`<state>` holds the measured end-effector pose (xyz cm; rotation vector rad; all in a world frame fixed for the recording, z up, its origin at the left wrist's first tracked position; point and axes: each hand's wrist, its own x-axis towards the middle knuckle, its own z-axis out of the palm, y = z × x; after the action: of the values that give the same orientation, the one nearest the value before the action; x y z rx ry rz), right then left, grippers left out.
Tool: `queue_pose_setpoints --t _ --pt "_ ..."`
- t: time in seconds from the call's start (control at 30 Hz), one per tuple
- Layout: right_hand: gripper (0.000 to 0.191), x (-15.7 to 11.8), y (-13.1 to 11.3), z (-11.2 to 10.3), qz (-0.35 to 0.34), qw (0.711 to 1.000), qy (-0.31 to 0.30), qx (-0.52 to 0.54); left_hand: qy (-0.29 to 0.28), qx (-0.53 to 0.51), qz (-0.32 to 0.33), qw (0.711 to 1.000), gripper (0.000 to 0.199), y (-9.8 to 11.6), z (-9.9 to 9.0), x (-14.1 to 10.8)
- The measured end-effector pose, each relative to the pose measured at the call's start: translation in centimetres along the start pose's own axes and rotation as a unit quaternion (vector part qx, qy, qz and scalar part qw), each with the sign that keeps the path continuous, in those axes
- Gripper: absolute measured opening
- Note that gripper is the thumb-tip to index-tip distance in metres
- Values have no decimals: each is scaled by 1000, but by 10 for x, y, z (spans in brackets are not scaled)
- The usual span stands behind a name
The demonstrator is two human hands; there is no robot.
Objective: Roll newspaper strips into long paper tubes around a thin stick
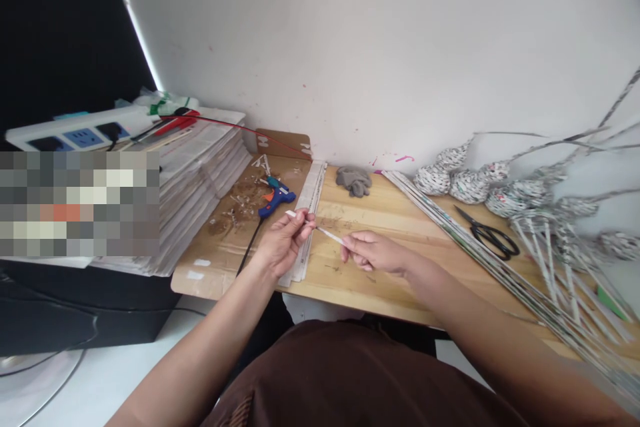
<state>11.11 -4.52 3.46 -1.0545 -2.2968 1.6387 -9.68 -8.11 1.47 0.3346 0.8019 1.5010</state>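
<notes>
Between my two hands runs a thin rolled paper stick, held above the wooden table. My left hand pinches one end, and a white paper tip sticks out past its fingers. My right hand grips the other end between thumb and fingers. Just beyond my left hand, a blue glue gun lies on a stained cardboard sheet. Flat paper strips lie beside that sheet, partly under my left hand.
Stacked newspapers and a power strip stand at left. A grey cloth lies by the wall. To the right are long paper sticks, black scissors and several woven paper gourd shapes on the wooden table.
</notes>
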Motion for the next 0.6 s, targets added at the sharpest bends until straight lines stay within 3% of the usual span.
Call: queue_pose_setpoints --t 0.03,0.1,0.2,0.27,0.37,0.43,0.57,0.6 --pt "50 0 0 -1 -3 1000 10 -10 -3 -2 2 1000 11 -1 -1 0" --pt "41 0 -1 1 -42 990 89 -103 3 -11 11 1000 10 -3 -1 0" --pt "30 1 -2 7 -99 942 198 -252 11 -28 20 999 10 -5 -1 1" --pt "33 2 -1 9 -92 950 181 -238 3 -31 15 999 10 -5 0 1" --pt "47 3 0 5 -26 994 50 -89 -13 -32 6 999 11 -5 0 0" --pt "50 3 -1 2 -3 999 3 -43 -7 -36 13 999 11 -4 -1 0" --pt "37 6 -4 2 -80 971 140 -175 27 -47 45 998 12 -4 -2 1" --pt "38 7 -4 2 -88 968 147 -183 26 -47 48 997 12 -3 -2 1"
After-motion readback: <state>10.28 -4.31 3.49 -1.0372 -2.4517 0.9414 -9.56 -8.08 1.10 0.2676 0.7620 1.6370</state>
